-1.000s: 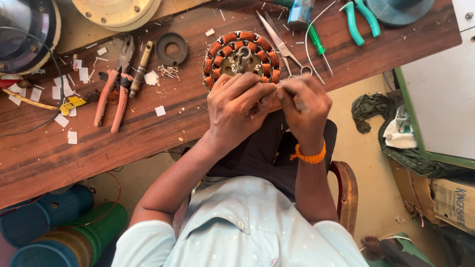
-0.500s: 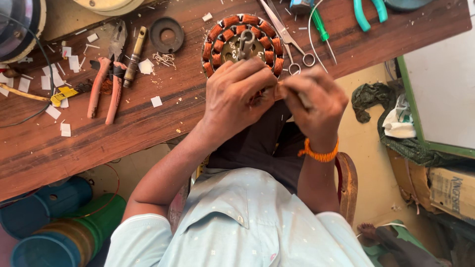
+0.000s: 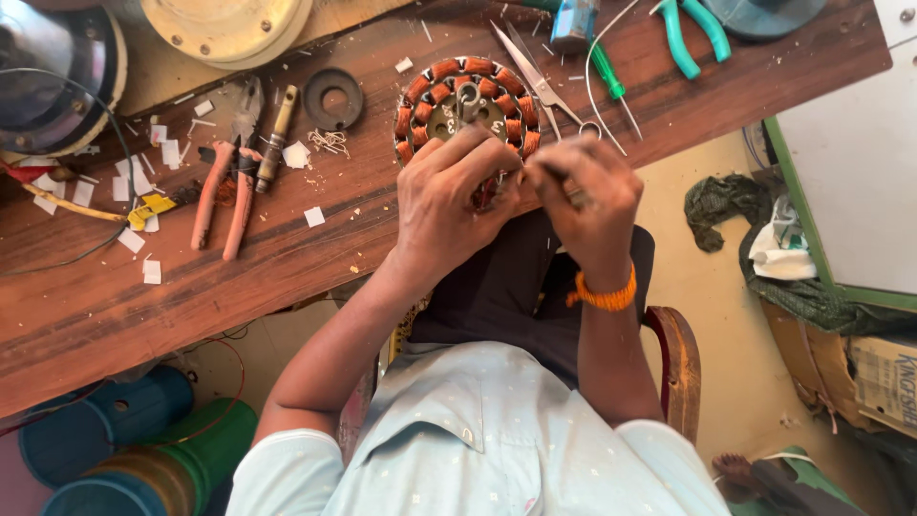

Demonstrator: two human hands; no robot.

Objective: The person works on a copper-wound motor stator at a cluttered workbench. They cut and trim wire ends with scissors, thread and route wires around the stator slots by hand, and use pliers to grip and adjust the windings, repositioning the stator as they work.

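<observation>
A round motor stator (image 3: 457, 88) with copper-red coils lies on the wooden bench (image 3: 287, 258), near its front edge. My left hand (image 3: 454, 205) covers the stator's near rim, with its fingers pinched on the windings there. My right hand (image 3: 585, 196), an orange band at its wrist, is close beside the left hand. Its fingers are closed on a small thin piece that is blurred; I cannot tell what it is. The near part of the stator is hidden under both hands.
Scissors (image 3: 537, 78), a green screwdriver (image 3: 607, 76) and teal pliers (image 3: 690, 36) lie right of the stator. Red-handled pliers (image 3: 218, 196), a black ring (image 3: 332, 96), a cream round cover (image 3: 229, 24) and white paper scraps lie left. Blue and green drums (image 3: 124, 449) stand below the bench.
Both hands stay together at the stator's near rim. The right hand has shifted a little and now looks blurred. The view has moved slightly.
</observation>
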